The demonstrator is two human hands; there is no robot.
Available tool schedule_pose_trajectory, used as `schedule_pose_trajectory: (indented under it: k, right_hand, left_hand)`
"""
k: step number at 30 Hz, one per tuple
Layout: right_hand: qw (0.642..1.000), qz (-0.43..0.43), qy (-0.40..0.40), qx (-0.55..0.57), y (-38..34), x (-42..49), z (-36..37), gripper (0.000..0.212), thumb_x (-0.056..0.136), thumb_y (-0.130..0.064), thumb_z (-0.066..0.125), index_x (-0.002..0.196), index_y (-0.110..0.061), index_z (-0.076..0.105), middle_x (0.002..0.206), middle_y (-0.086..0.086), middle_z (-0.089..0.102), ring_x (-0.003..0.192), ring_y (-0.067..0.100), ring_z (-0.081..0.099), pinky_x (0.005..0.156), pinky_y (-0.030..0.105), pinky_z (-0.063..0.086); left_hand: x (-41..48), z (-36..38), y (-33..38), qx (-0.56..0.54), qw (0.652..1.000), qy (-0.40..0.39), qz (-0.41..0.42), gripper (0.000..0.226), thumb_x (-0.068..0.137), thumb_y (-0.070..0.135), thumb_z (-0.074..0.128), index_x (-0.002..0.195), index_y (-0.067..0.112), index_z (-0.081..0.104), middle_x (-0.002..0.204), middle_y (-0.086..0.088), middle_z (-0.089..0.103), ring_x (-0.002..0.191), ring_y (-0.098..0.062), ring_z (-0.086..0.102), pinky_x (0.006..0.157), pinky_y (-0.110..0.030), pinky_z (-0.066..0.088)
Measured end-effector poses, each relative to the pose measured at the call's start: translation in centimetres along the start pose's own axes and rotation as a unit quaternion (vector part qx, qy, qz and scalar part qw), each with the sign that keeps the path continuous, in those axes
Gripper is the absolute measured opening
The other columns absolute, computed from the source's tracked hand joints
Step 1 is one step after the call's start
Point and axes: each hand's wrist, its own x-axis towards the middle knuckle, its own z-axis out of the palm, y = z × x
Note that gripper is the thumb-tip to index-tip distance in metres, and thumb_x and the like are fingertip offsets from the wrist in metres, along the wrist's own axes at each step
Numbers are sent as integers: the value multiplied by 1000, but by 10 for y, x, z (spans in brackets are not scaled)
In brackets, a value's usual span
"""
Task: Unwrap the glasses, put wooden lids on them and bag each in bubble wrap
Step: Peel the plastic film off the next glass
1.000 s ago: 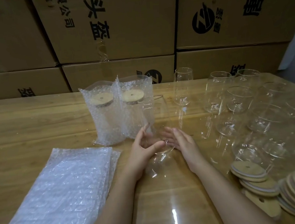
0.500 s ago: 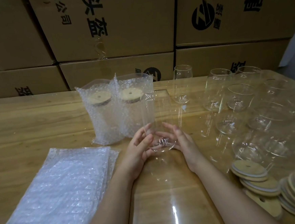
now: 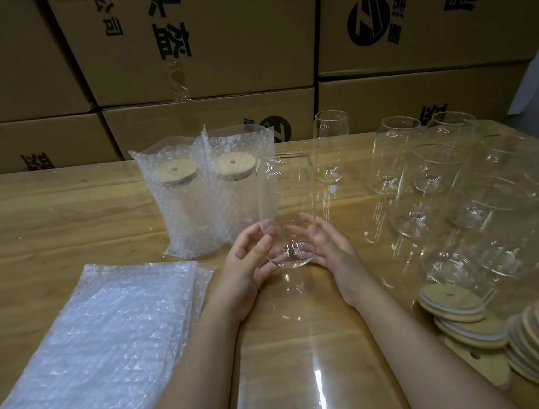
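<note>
Left hand (image 3: pixel 250 264) and right hand (image 3: pixel 328 253) hold an upright clear glass (image 3: pixel 285 199) between them, fingers (image 3: pixel 252 238) curled round its base

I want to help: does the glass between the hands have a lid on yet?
Not yet. The tall clear glass between the left hand and right hand has a bare rim.

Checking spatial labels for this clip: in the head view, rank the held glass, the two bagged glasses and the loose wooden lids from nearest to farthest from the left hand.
1. The held glass, centre, gripped by the left hand.
2. The bagged glasses, just beyond its fingertips, slightly left.
3. The wooden lids, far right, near side.
</note>
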Motion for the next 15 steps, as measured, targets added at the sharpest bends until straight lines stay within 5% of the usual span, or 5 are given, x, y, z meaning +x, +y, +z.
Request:
schedule_pose_trajectory:
  k: [4, 10, 15]
  right_hand:
    - [1000, -14, -9, 0, -1, -3, 4, 75, 63, -54, 70, 131, -29, 48, 121, -9, 67, 112, 9, 63, 87, 20, 51]
    - [999, -27, 25, -36, 1, -1, 6, 89, 44, -85, 68, 120, -43, 51, 119, -5, 66, 101, 5, 65, 81, 17, 51]
    - [997, -48, 21, -65, 6, 0, 7, 74, 64, -78, 59, 130, -52, 38, 134, -15, 53, 122, -6, 49, 98, 11, 42]
  left_hand:
    - [-1, 1, 1, 1, 1000, 1, 1, 64, 69, 32, 75, 126, 12, 56, 130, -11, 61, 112, -27, 63, 83, -33, 55]
    - [-1, 2, 1, 35, 999, 4, -4, 54, 77, 31, 69, 127, 14, 55, 130, -12, 60, 116, -31, 61, 95, -47, 51]
    - [-3, 5, 0, 82, 996, -19, 7, 55, 79, 28, 67, 132, 28, 50, 136, 1, 57, 121, -22, 58, 99, -42, 49]
